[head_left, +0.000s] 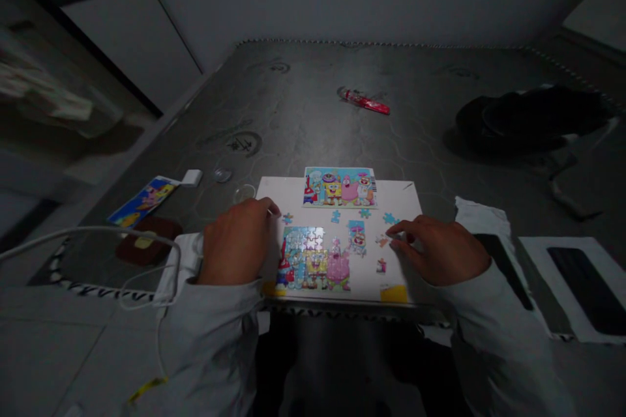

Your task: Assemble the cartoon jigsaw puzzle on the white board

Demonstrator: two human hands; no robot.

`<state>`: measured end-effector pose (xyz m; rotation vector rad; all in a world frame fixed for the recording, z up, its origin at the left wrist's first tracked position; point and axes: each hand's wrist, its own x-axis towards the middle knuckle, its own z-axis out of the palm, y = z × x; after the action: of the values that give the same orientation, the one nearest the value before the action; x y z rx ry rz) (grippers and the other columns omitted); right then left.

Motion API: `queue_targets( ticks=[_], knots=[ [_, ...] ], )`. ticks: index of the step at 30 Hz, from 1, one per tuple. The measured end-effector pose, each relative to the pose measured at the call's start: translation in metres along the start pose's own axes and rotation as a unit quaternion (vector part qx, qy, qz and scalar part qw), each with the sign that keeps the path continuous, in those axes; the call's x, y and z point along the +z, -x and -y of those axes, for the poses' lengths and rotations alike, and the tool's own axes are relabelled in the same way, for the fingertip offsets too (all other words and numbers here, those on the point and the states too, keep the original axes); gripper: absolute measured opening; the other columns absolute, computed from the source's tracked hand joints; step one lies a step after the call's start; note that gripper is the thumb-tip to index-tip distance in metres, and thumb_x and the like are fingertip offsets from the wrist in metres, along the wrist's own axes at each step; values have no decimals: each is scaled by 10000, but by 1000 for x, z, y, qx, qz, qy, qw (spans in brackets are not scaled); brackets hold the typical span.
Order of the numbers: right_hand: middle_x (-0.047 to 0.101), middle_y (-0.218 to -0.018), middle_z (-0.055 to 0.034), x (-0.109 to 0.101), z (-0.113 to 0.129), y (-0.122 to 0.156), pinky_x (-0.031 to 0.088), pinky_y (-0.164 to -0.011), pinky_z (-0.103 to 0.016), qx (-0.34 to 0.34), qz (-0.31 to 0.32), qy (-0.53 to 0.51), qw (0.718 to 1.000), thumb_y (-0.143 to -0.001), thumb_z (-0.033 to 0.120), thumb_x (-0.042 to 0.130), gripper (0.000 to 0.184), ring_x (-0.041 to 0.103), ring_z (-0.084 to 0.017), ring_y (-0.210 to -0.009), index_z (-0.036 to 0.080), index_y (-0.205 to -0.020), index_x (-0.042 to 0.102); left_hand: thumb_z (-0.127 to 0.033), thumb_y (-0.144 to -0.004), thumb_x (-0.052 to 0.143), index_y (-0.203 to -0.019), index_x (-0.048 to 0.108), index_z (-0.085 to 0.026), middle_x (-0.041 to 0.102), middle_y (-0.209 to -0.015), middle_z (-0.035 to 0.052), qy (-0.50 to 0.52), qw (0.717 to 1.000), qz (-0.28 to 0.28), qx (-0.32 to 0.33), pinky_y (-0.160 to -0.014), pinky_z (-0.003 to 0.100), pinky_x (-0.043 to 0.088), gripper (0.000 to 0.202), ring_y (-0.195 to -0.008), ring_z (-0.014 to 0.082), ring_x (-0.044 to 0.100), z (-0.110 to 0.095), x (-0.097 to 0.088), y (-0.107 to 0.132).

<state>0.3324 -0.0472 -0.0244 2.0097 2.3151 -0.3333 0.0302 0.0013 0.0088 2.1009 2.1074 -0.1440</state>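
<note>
A partly joined jigsaw puzzle (313, 267) of colourful cartoon figures lies on a white board (366, 287). My right hand (435, 247) is at the board's right side, thumb and index finger pinched at a small puzzle piece (381, 239). Left of it lies a small joined section (357, 234) showing a figure in a helmet. My left hand (239, 234) rests at the board's left edge, fingers loosely bent and apart, holding nothing visible. Near its fingertips is a loose piece (287, 217). A picture card (339, 187) with the cartoon figures lies at the board's top.
Loose blue pieces (390, 217) lie below the card, and another piece (381, 265) lies lower right. Around the board are a red-handled tool (366, 102), a black bag (528, 120), a dark phone (587, 287), a brown case (149, 241) and a white cable (98, 232).
</note>
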Motion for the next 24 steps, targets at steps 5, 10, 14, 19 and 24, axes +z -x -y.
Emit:
queue_targets(
  ticks=[5,10,14,19,24],
  knots=[
    [698,-928,-29,0,1,0,386,-630,-325,-2,-12,-1,1000,-899,387,521,281,647,-186,-760,314,-1107,695,-310,-915,468,-1083,680,-301,704,-1126,53,30,999,-12,33,-717,377,470,270,-966,299,663,-2,3,-3],
    [703,-931,-33,0,-1,0,396,-634,-325,-7,-7,-3,1000,-901,407,521,289,655,-193,-780,304,-1112,689,-385,-871,572,-1055,681,-278,712,-1101,38,52,998,-7,36,-731,362,468,239,-973,282,656,-8,5,-8],
    [704,-947,-39,2,-2,-1,402,-645,-326,-6,0,-5,1000,-906,413,510,300,651,-191,-776,297,-1125,679,-354,-858,592,-1019,687,-270,710,-1102,43,54,998,0,27,-770,367,468,205,-992,278,651,-8,7,-11],
    [707,-947,-41,3,-1,-1,401,-649,-331,-10,-10,-2,1000,-908,417,512,302,653,-196,-786,291,-1126,679,-346,-861,585,-1017,674,-272,714,-1082,35,60,998,-8,33,-744,334,447,194,-977,256,654,-8,10,-12],
    [716,-935,-42,2,-1,0,402,-641,-330,-18,-20,-7,1000,-909,439,514,307,653,-189,-755,281,-1111,684,-299,-852,582,-1005,650,-277,728,-1017,4,74,996,-10,41,-701,324,422,169,-947,250,656,-11,8,-10]
  ],
)
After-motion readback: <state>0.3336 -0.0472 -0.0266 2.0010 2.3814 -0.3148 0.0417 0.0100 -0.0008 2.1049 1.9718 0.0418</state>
